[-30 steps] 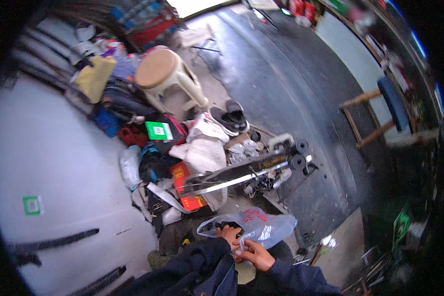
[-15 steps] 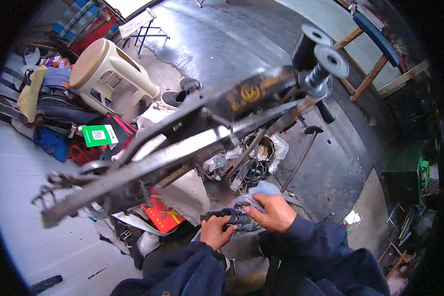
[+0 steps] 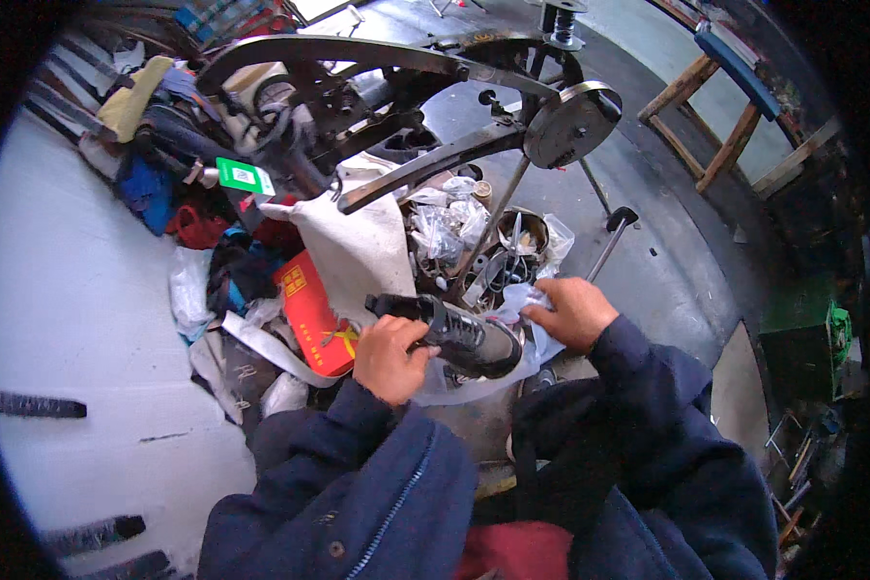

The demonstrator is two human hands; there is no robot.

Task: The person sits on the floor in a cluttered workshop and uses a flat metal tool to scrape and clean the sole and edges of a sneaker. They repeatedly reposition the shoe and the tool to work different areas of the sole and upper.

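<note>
A dark lace-up shoe lies over my lap, its toe toward the lower right. Around its heel end my left hand is closed. To the right, the fingers of my right hand pinch the edge of a thin translucent plastic bag. The bag spreads under and beside the shoe's toe. Most of the shoe's upper shows outside the plastic.
Just beyond my hands stands an old iron sewing machine with a round wheel. Behind the shoe sits a tub of small parts. A red box lies at left, and a wooden stool stands far right.
My view has shifted, so the machine sits higher in the picture. The shoe shows more fully now, and my hands are farther apart, the right one drawing the bag's edge rightward.
</note>
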